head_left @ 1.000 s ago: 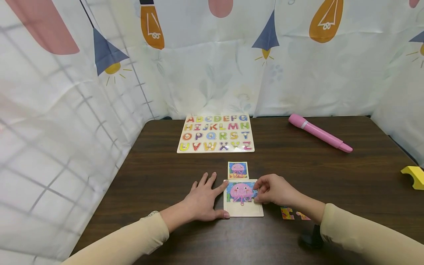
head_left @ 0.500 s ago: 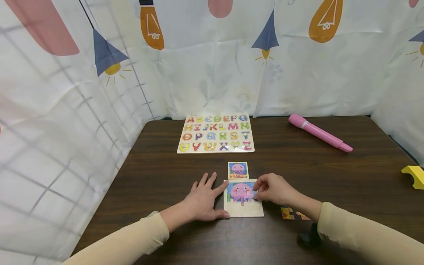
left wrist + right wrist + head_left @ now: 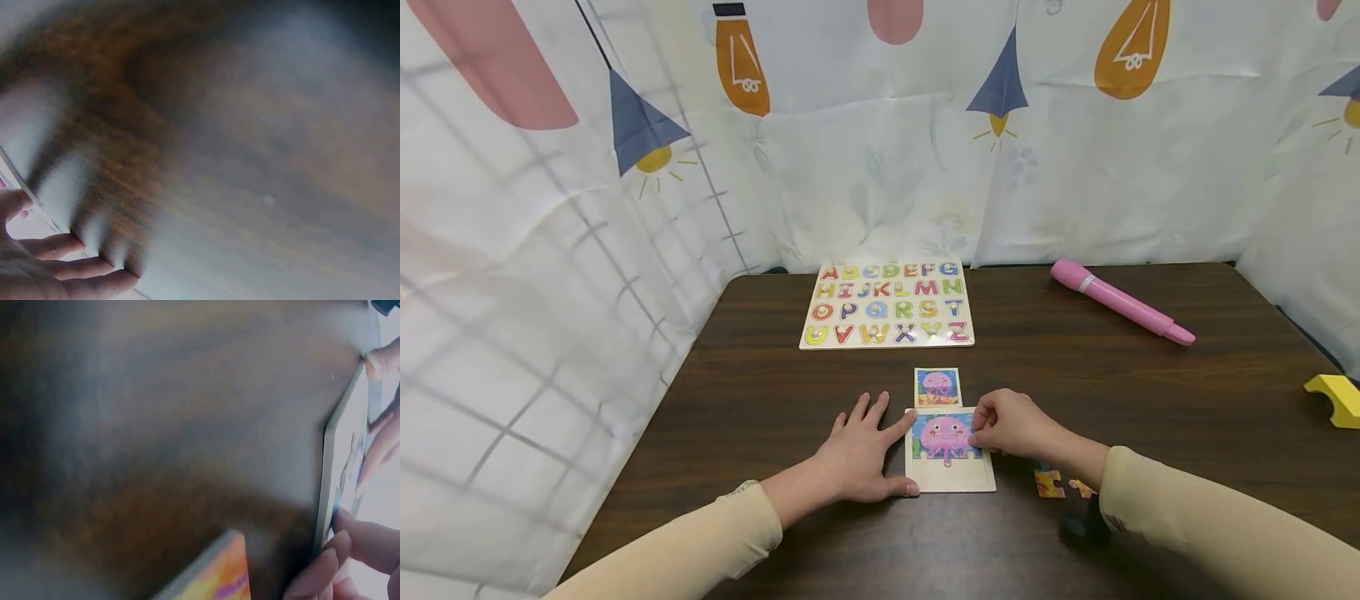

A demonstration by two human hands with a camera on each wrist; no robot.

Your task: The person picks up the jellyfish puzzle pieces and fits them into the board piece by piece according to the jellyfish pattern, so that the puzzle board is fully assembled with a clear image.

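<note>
A square wooden jigsaw tray point(image 3: 951, 478) lies flat on the table, its upper part filled with a pink jellyfish picture point(image 3: 945, 435) and its lower strip bare wood. My left hand point(image 3: 861, 454) is spread flat at the tray's left side, with thumb and index finger resting on its edge. At the tray's right side, my right hand point(image 3: 1015, 425) has curled fingers and thumb on a jigsaw piece point(image 3: 977, 453), mostly hidden by them. In the right wrist view the thumb and fingertips point(image 3: 337, 540) meet at the tray's edge.
A small jellyfish picture card point(image 3: 937, 387) touches the tray's far edge. Loose jigsaw pieces point(image 3: 1049, 484) lie near my right forearm, partly hidden. Farther back are an alphabet board point(image 3: 887, 304) and a pink pen-shaped toy point(image 3: 1120, 302). A yellow arched block point(image 3: 1337, 398) sits far right.
My right hand has shifted slightly left over the tray's right edge, its thumb now farther onto the jellyfish picture. The left hand has stayed in place.
</note>
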